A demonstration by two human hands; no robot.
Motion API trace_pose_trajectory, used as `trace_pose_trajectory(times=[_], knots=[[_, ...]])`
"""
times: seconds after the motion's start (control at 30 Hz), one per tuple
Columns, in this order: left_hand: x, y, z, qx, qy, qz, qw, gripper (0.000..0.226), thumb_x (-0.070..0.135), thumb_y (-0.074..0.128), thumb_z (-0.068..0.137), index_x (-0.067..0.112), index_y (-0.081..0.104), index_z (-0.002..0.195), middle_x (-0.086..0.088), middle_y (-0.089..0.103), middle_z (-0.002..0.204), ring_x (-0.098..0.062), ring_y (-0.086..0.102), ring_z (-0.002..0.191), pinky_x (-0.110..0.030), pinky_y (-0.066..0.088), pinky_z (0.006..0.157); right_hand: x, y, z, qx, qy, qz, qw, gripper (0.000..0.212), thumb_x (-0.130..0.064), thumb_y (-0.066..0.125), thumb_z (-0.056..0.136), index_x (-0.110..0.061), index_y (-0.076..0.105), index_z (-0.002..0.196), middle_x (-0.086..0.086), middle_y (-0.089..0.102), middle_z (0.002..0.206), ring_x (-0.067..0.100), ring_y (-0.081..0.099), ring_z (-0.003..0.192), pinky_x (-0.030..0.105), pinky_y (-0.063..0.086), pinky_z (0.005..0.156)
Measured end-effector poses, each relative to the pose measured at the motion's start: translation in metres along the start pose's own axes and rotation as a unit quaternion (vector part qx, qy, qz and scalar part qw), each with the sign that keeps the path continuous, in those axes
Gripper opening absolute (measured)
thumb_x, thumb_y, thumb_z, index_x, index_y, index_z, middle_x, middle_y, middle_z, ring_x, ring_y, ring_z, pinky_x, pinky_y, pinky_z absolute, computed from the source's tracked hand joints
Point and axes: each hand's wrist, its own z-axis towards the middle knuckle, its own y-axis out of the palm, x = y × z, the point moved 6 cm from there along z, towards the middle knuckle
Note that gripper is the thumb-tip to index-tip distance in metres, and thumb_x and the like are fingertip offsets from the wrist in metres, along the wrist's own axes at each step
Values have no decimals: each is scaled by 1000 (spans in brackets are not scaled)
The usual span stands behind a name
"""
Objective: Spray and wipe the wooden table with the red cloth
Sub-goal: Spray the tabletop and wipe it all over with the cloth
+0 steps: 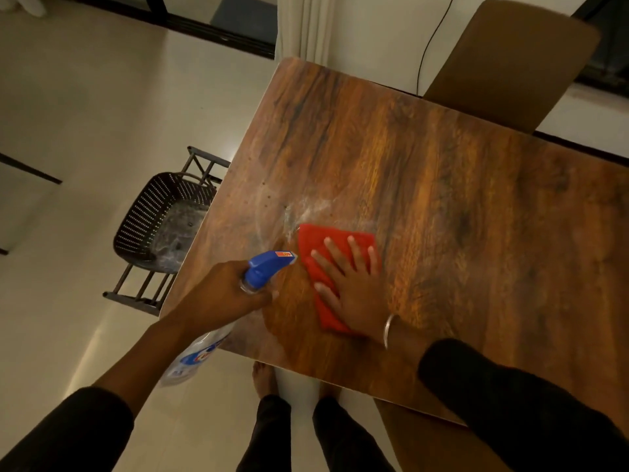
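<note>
The wooden table (442,185) fills the right half of the view. A red cloth (320,243) lies flat near its left front corner, and my right hand (350,287) presses on it with fingers spread. My left hand (218,294) grips a spray bottle (265,267) by its neck; its blue nozzle points at the table just left of the cloth, and its clear body hangs below my wrist. A pale wet smear (299,212) shows on the wood just beyond the cloth.
A dark perforated chair (153,226) stands at the table's left edge. A brown chair back (510,59) rises at the far side, and another brown seat (425,444) sits under the near edge. My legs and bare feet (262,376) are on the pale floor.
</note>
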Motion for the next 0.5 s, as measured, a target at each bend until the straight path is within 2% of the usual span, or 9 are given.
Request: trace_pose_trajectory(times=[0.07, 0.17, 0.27, 0.37, 0.43, 0.5], knots=[[3, 5, -1, -17, 8, -6, 1000, 16, 30, 79, 77, 27, 63, 74, 5, 69, 68, -8, 65, 57, -20, 51, 60, 25, -16, 38, -2, 93, 15, 996, 65, -64, 22, 108, -41, 17, 168, -3, 12, 179, 41, 11, 163, 71, 14, 125], [7, 8, -3, -22, 11, -6, 1000, 15, 25, 78, 77, 27, 63, 74, 3, 69, 70, -10, 65, 59, -20, 49, 61, 28, -25, 60, 3, 147, 16, 989, 64, -58, 23, 108, -38, 16, 169, 0, 11, 179, 43, 10, 163, 72, 10, 125], [11, 5, -2, -14, -1, -14, 1000, 13, 24, 77, 77, 29, 65, 78, 3, 71, 76, -11, 67, 64, -21, 49, 62, -3, -12, 20, -2, 103, 9, 995, 65, -56, 26, 109, -37, 12, 170, 1, 4, 180, 43, 3, 164, 73, 11, 125], [21, 0, 3, 32, 7, -9, 999, 13, 26, 76, 77, 26, 64, 82, 0, 68, 66, -5, 66, 62, -12, 47, 57, -26, 12, -59, -24, 31, 8, 999, 68, -63, 27, 109, -38, 12, 170, -2, 4, 180, 41, 5, 164, 71, 13, 125], [29, 0, 7, 59, 13, -19, 998, 15, 26, 75, 76, 24, 61, 82, 1, 66, 63, -2, 65, 59, -8, 45, 52, -21, 17, -96, -54, 9, 0, 998, 70, -68, 23, 107, -39, 14, 170, -2, 6, 180, 40, 12, 163, 69, 16, 123], [37, 3, 12, 59, 18, -23, 998, 14, 28, 74, 77, 26, 60, 81, 0, 65, 63, -5, 65, 59, -12, 46, 53, -5, 15, -104, -80, 2, -3, 997, 70, -70, 20, 107, -40, 12, 170, -4, 3, 180, 38, 12, 164, 67, 13, 123]])
